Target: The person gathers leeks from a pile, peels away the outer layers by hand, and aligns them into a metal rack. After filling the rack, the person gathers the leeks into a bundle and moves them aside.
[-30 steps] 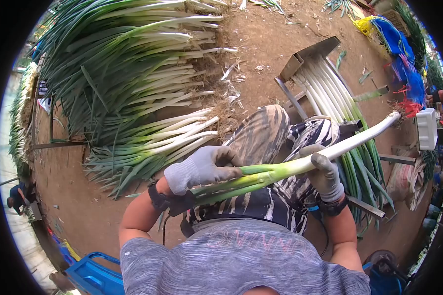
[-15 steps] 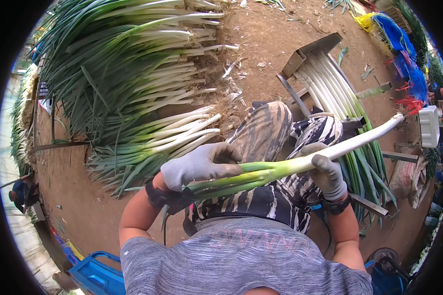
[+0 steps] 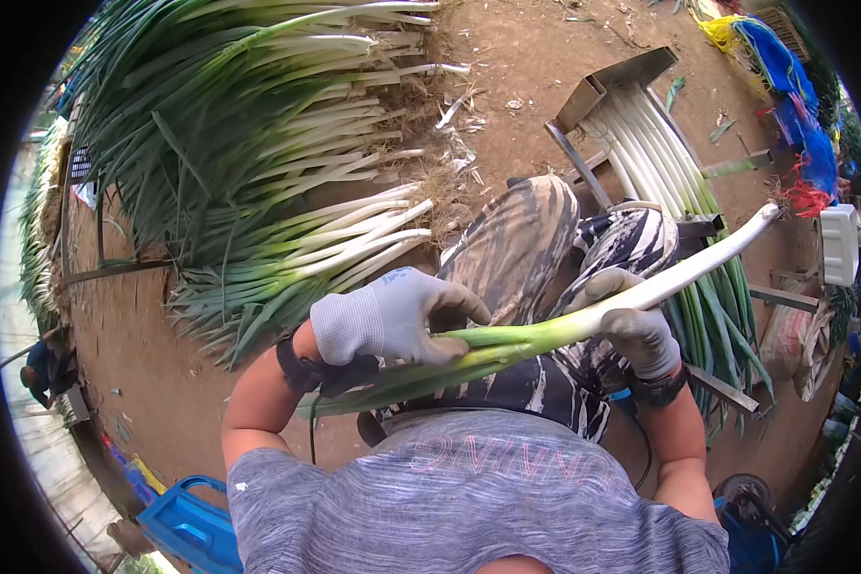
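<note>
My gloved right hand (image 3: 631,320) is closed around the white stalk of a large green onion (image 3: 684,282). Its rooted end points up to the right. At the forked green leaves is my gloved left hand (image 3: 397,316), its thumb against them and its fingers curled above with a gap between; part of the grip is hidden. The leaves run under this hand towards my left wrist. The onion lies aslant above my patterned trousers (image 3: 517,239).
A large heap of green onions (image 3: 258,143) lies on the left, roots facing right. To my right, a metal rack (image 3: 622,81) holds a row of onions (image 3: 641,153). Blue netting (image 3: 784,77), a white box (image 3: 839,244) and a blue crate (image 3: 191,526) stand around on the dirt floor (image 3: 507,96).
The left hand's fingers have spread wider and shifted slightly right along the leaves. The right hand keeps its grip, and the onion's root end has moved slightly up and left.
</note>
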